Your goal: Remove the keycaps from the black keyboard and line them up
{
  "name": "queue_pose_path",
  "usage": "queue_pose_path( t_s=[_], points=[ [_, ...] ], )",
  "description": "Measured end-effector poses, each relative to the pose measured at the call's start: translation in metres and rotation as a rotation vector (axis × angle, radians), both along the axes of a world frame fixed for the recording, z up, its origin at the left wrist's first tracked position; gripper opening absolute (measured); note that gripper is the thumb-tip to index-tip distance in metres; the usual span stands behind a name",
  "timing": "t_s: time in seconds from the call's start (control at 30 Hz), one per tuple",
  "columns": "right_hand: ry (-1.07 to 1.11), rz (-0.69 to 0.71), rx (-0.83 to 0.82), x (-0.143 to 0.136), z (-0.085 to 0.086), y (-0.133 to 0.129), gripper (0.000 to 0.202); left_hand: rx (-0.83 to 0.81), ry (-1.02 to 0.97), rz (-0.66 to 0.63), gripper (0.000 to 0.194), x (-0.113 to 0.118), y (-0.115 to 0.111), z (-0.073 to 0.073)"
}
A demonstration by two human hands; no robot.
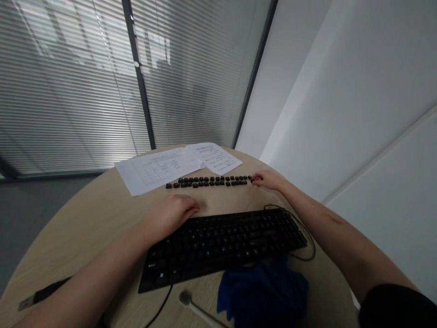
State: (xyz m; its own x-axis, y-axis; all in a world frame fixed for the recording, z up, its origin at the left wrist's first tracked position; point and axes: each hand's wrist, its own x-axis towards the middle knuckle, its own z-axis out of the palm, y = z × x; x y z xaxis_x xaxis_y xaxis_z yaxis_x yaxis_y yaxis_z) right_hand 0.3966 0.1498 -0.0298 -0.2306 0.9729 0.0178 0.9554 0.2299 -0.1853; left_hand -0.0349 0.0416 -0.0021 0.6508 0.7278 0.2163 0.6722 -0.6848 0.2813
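Now, the right hand pinches a small black plastic keycap. The left hand (curled, grip unclear) is by the long black plastic keyboard.

Two printed sheets lie on the far side of the wooden table; slatted blinds hang beyond, and a pale wall stands right.

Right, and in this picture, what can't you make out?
All in the head view:
- Print on the white paper sheets: too small and blurred.
- Markings on the loose black plastic keycaps: too small.
- Whether the right hand's grip holds a keycap: too small, fingers in the way.
- Part of the black full-size keyboard: behind the left hand and forearm.
- End of the pale-handled brush: cut off by the bottom edge.
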Motion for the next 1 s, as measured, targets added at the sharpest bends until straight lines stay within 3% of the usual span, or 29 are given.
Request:
queue_pose_path(
  t_s=[0.37,0.8,1.0],
  points=[
    [-0.084,0.034,-0.020,-0.015,0.007,0.001,0.024,-0.071,0.028,-0.016,0.021,-0.001,-0.001,-0.003],
    [-0.077,0.026,-0.010,-0.020,0.011,-0.004,0.025,-0.096,-0.022,-0.051,0.032,-0.001,-0.003,-0.001],
    [0.014,-0.036,0.117,-0.018,0.021,-0.021,0.025,-0.085,-0.041,-0.037,0.036,0.000,-0.005,0.003]
  ],
)
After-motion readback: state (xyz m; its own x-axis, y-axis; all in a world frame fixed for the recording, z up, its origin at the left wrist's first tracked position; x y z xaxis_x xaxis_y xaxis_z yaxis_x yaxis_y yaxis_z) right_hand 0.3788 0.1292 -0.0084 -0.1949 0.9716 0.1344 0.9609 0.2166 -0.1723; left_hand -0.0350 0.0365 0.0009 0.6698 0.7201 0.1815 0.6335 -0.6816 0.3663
